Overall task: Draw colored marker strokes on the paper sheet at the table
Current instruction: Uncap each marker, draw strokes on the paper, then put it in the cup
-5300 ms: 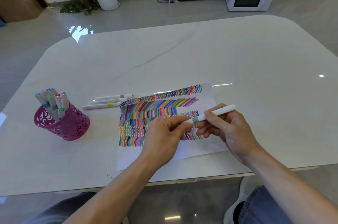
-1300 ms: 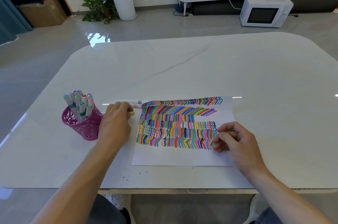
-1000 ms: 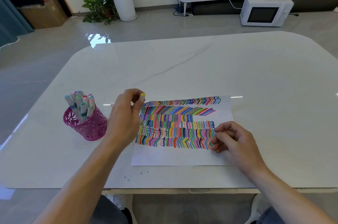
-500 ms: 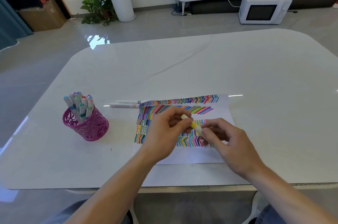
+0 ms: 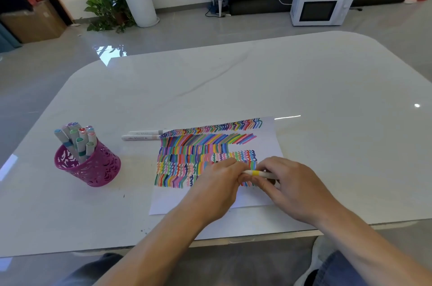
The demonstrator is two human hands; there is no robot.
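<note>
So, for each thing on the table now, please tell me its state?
Yellow-banded marker: held level above the paper by both hands; cap hidden, cannot tell.
Left hand: closed on one end of the marker.
Right hand: closed on the barrel.
Paper sheet: flat, mostly covered with coloured strokes.
Two markers: lying capped beside the sheet.
Pink cup: upright, holding markers.

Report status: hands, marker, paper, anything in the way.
Left hand and right hand both gripping the yellow-banded marker above the paper. Tip hidden; cap state unclear. Nothing in the way; two loose markers lie beside the sheet.
</note>
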